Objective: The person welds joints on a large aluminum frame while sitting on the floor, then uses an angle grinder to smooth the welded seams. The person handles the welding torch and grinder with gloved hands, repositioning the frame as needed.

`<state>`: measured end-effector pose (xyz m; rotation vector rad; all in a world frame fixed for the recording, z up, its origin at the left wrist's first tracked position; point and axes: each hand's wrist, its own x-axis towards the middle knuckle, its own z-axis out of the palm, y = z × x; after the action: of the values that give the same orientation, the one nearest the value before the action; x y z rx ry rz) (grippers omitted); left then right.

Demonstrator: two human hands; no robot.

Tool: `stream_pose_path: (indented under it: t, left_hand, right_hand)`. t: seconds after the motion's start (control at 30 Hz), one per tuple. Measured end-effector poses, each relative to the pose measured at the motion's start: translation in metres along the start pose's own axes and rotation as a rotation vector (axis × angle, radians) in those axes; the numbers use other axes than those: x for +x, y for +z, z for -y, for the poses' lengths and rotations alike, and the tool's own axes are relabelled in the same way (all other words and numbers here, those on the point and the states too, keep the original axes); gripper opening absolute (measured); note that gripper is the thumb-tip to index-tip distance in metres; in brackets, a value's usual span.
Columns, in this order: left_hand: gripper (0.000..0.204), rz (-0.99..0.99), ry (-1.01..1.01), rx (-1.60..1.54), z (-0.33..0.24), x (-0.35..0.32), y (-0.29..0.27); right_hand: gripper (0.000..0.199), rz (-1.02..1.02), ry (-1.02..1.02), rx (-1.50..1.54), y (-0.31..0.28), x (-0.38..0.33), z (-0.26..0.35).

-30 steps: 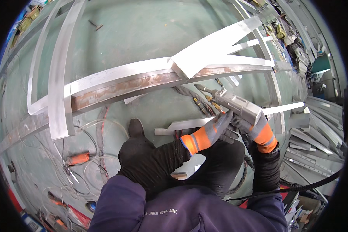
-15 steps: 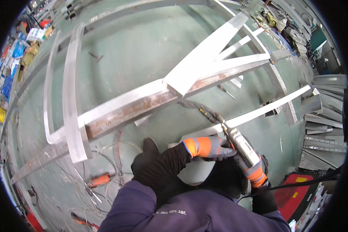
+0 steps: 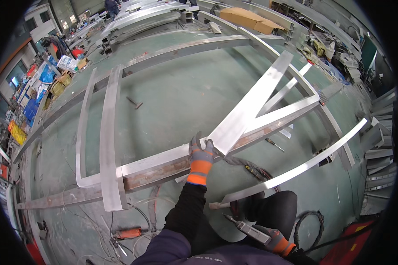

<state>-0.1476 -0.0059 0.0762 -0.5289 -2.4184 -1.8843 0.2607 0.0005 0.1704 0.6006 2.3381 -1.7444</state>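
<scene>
My left hand, in a grey and orange glove, grips the silver metal bar. Its fingers reach over the bar's far edge, and the thumb lies against the near corner of a wide silver plate that slants across the frame. Low in the view, by my bent knee, my right hand is closed round a grey boxy welding gun. The gun's narrow nozzle points up and left, away from the frame. Beneath the silver bar runs a rusty brown steel beam.
A curved silver strip arcs across the right, close to my knee. Dark cables lie below the beam. An orange hand tool sits among loose wires at lower left. A hammer rests on the green floor inside the frame.
My left hand has left the welding gun and reached forward to the silver bar. My right hand has lowered the gun toward my lap. The view has tilted up, showing more of the workshop.
</scene>
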Motion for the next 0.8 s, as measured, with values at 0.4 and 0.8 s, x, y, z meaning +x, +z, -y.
stream_pose_path:
  t: [0.4, 0.8]
  left_hand:
    - [0.041, 0.297, -0.160, 0.423, -0.032, 0.008, -0.008]
    - [0.033, 0.267, -0.144, 0.211, -0.036, -0.023, -0.005]
  right_hand:
    - [0.034, -0.168, -0.159, 0.038, -0.091, 0.190, 0.027]
    - [0.049, -0.135, -0.054, 1.214, -0.064, 0.296, 0.010]
